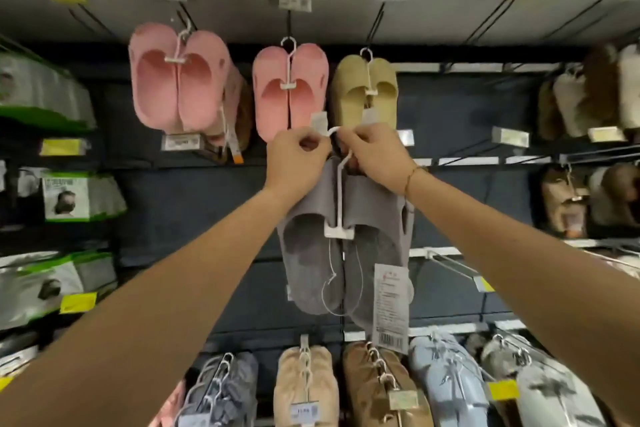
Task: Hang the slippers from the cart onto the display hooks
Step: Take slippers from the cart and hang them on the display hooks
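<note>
Grey slippers (343, 253) hang from both hands' grip on hanger (341, 184).

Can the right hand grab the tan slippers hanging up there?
Probably yes. The tan slippers hang just above the right hand with nothing between, but it is busy pinching the grey slippers' hanger.

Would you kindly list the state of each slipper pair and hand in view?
Grey slippers: on a white hanger, held up, not seen on a hook.
Left hand: pinching the hanger's top.
Right hand: gripping the hanger's top.
Pink slippers: hanging from a hook.
Beige slippers: hanging from a hook.
</note>
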